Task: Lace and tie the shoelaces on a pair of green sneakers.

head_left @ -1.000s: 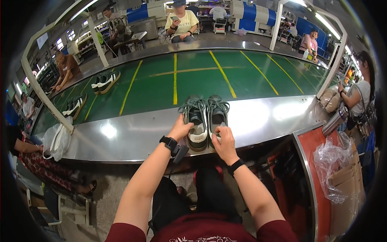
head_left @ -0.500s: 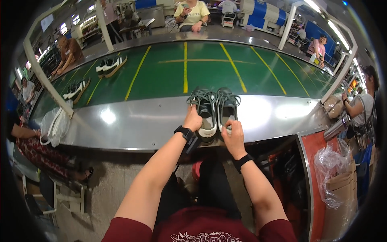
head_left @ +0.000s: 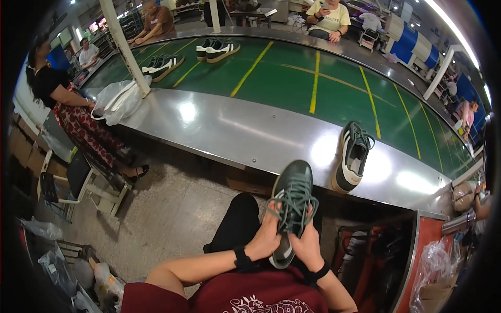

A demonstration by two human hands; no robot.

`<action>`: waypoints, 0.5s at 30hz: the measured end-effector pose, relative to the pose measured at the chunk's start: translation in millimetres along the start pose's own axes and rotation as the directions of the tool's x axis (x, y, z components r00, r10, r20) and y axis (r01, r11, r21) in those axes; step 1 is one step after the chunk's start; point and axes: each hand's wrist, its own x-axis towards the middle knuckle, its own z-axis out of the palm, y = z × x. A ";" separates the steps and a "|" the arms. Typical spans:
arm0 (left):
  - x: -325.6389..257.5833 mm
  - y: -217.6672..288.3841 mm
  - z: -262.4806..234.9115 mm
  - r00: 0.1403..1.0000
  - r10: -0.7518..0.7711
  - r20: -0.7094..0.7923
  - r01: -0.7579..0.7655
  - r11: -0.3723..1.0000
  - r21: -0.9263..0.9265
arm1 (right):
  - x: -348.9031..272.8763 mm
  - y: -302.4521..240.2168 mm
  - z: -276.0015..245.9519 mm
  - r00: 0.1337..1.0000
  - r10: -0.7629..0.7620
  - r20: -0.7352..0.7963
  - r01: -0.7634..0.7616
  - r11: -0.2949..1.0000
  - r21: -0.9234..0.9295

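A dark green lace-up sneaker (head_left: 296, 180) is held up close to my body, off the table, its toe pointing away from me. My left hand (head_left: 265, 236) grips its left side by the laces. On the other side my right hand (head_left: 308, 244) is closed around it, thumb near the opening. The laces hang in loops. The second sneaker (head_left: 356, 156), dark green with white stripes and a pale heel, stands upright on the metal ledge (head_left: 224, 125), to the right of my hands and touched by neither.
Beyond the ledge runs a green conveyor belt (head_left: 282, 83) with yellow lines. Two pairs of sneakers, one here (head_left: 218, 49), stand on its far left. A plastic bag (head_left: 122, 101) lies by the left post. An orange-red cabinet (head_left: 420, 250) is at right. Several people surround the line.
Both sneakers stood side by side on the ledge. The left one has been lifted toward my body in both hands; the right one stays on the ledge. The view has turned left.
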 end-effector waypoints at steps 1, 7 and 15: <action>-4.4 -6.7 -2.9 0.999 0.021 0.047 -0.023 0.999 0.027 | -6.7 -0.8 1.6 1.000 0.007 0.029 -0.007 1.000 -0.028; -28.0 -8.3 -18.0 0.974 0.028 0.225 -0.061 0.988 0.142 | -34.4 1.7 3.0 0.987 0.056 0.150 -0.045 0.996 -0.072; -44.5 -13.6 -7.3 0.973 0.111 0.205 -0.149 0.973 0.178 | -50.4 -4.4 0.8 0.974 0.116 0.197 -0.105 0.992 -0.065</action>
